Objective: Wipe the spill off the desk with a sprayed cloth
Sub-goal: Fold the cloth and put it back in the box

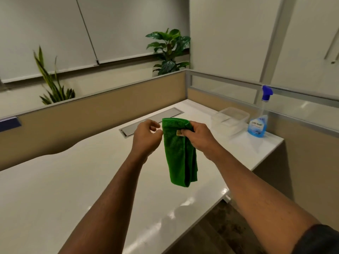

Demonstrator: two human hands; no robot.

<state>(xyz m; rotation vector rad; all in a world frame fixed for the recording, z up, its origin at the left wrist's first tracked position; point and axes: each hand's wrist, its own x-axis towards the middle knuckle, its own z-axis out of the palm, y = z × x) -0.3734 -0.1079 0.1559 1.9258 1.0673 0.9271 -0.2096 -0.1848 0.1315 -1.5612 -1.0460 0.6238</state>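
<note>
- My left hand [146,137] is loosely curled, holding nothing, just beside the cloth's top edge.
- My right hand [199,136] pinches the green cloth [180,156], which hangs lengthwise above the desk [73,180].
- The spray bottle [258,116] stands further right, nearer my right hand.

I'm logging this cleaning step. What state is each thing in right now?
green cloth: folded, hanging in the air above the desk
right hand: grip shut on the cloth's top edge
left hand: loosely curled beside the cloth, holding nothing
spray bottle: upright on the desk, untouched
clear container: open, looks empty
desk: no spill visible
</note>
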